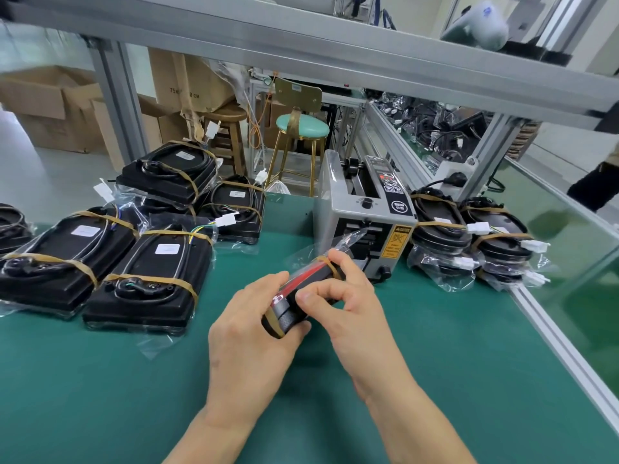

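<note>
Nearest, above the green table (435, 380), both hands hold a small black and red part (301, 278) in a clear plastic bag, bound with tan bands. The left hand (248, 333) grips its near end, fingers curled under it and thumb along the side. The right hand (348, 296) pinches the part from above, thumb and forefinger on its upper face and the other fingers bent over the far end. The part is tilted, with its far end raised toward a grey tape machine (361, 222) that stands just behind it on the table.

To the left lie flat black units (150, 272) in bags, strapped with tan bands, some stacked. To the right of the machine sits another pile of bagged units (469, 236). Beyond the table edge stand a stool with a teal seat (301, 127), a wooden stool (224, 128) and cardboard boxes (50, 105).
</note>
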The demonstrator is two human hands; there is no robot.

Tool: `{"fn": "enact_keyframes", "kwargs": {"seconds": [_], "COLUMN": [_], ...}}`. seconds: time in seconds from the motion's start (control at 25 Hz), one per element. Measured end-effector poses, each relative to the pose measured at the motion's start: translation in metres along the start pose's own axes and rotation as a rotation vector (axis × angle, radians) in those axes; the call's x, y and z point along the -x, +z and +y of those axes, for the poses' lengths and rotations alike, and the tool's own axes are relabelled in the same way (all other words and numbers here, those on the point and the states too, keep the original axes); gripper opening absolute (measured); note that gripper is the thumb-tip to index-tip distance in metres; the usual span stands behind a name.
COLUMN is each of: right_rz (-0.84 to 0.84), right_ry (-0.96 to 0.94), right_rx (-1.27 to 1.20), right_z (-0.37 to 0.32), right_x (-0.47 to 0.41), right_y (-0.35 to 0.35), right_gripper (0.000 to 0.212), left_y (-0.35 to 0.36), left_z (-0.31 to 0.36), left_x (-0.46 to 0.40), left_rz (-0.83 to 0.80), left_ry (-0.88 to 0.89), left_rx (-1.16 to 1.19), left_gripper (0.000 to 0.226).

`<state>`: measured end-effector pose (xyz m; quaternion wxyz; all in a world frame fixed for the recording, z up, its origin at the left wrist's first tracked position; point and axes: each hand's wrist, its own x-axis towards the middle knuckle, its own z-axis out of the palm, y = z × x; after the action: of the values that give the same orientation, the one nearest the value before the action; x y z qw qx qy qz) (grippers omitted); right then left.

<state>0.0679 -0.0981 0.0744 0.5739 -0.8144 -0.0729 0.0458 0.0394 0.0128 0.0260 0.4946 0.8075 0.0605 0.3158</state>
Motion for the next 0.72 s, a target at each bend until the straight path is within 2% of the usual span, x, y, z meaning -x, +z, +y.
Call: {"fn": "enact_keyframes", "kwargs": {"seconds": [0.32, 0.56, 0.72], "right_rz": [-0.020, 0.044, 0.083], "right_ry": [0.008, -0.034, -0.057], "right_rx": [-0.026, 0.015, 0.034], "right_z": [0.000, 0.004, 0.008], "right_x": [0.000, -0.002, -0.002], "right_y": [-0.001, 0.005, 0.008], "right_gripper": [0.015, 0.023, 0.021], "left_y": [0.001, 0.001, 0.001], "left_z": [0.000, 0.001, 0.002], "left_x": [-0.001, -0.001, 0.000], "left_rz": [0.003, -0.003, -0.004], "left_ry": [0.001, 0.005, 0.020], "left_rx": [-0.009, 0.009, 0.003], "left_gripper": [0.064, 0.061, 0.059]}}
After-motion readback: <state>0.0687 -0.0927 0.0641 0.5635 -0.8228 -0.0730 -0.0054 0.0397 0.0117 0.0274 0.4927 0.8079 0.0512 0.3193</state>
